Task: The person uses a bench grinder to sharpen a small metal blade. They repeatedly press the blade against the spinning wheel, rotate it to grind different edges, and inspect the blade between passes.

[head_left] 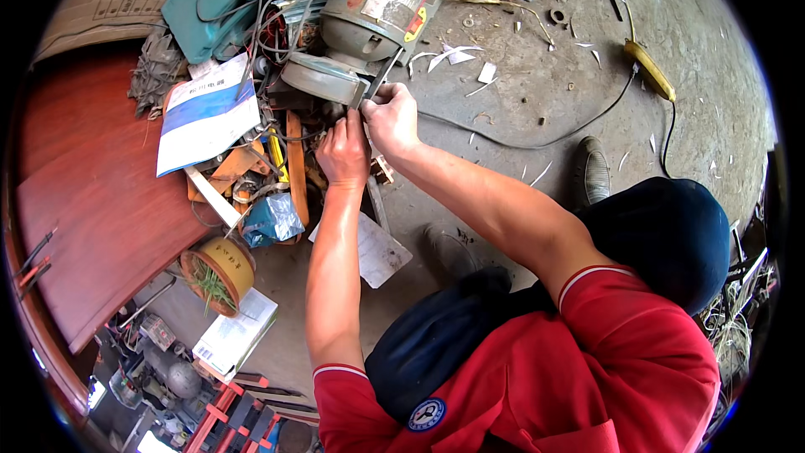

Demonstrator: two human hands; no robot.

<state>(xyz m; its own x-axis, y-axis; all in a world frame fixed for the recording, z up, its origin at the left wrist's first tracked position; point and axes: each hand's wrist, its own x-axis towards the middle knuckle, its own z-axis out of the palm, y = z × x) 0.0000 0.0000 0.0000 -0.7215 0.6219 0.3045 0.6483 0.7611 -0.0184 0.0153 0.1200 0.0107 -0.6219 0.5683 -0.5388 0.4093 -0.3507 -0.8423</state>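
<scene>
A grey-green bench grinder (377,8) stands on the floor ahead of me, its round wheel guard (322,77) facing my hands. My left hand (345,151) is closed just below the guard, fingertips up against the wheel opening. Beside it, my right hand (392,120) is closed in a pinch near the same spot. A narrow dark metal strip (382,74) rises from between the hands along the grinder's side; whether it is held or part of the machine, I cannot tell. Whatever the fingertips grip is hidden.
A power cord (537,148) runs right to a yellow socket block (649,70). Left are a heap of tools, a white-and-blue booklet (210,113), a teal case (197,13), a reddish-brown wooden panel (109,201) and a potted plant (231,264). Paper scraps litter the concrete floor.
</scene>
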